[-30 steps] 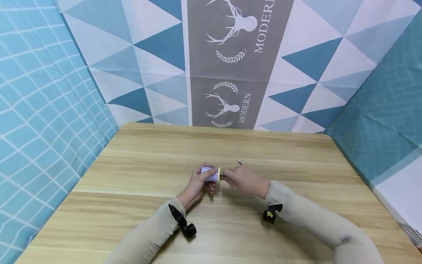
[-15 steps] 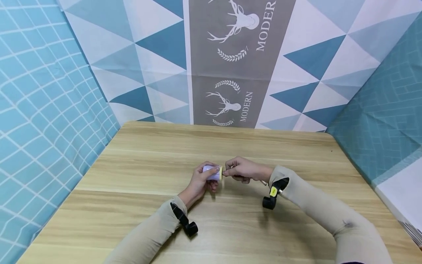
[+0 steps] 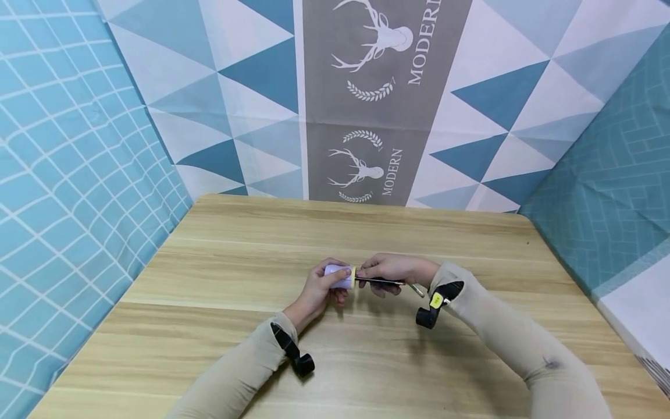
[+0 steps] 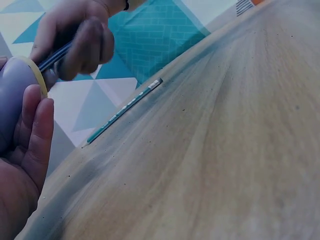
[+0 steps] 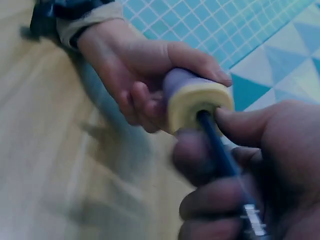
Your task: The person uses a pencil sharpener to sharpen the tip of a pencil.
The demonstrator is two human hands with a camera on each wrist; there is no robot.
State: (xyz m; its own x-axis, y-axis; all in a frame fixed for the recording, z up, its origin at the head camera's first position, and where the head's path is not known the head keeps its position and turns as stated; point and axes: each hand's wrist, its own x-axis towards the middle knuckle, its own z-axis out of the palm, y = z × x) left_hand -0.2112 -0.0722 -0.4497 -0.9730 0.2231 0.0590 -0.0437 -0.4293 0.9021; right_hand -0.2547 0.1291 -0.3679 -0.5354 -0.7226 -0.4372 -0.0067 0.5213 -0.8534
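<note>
I'm holding a pencil sharpener (image 3: 337, 276), a lilac barrel w/ a yellow end, in my left hand (image 3: 320, 289), fingers and thumb curled round it. It's lying sideways just above the table (image 3: 209, 273), about mid-table, w/ the yellow end facing right. My right hand (image 3: 389, 270) is pinching a blue pencil (image 3: 381, 281) close to the sharpener, tip already in the hole; from the right wrist view the pencil (image 5: 220, 150) is going straight into the centre of the yellow face (image 5: 192, 102).

To do this well, I think I'm needing to keep the pencil in line w/ the barrel, no bending sideways, or the lead is likely snapping. The left hand should be gripping firm so the barrel isn't spinning along w/ the pencil, while the right is turning in short twists and pushing in only lightly. Pinching near the hole, as now, is probably giving better control.

Counting what's here:
- sharpeners: 1, in my left hand.
- pencils: 2. One in my right hand, and a 2nd pencil (image 4: 122, 111), teal w/ a pale end, lying flat on the table well apart from my hands. It shows only in the left wrist view.
- hands: 2, both busy.
- wrist cameras: 2, one on each sleeve; left (image 3: 298, 359), right (image 3: 431, 308).
</note>
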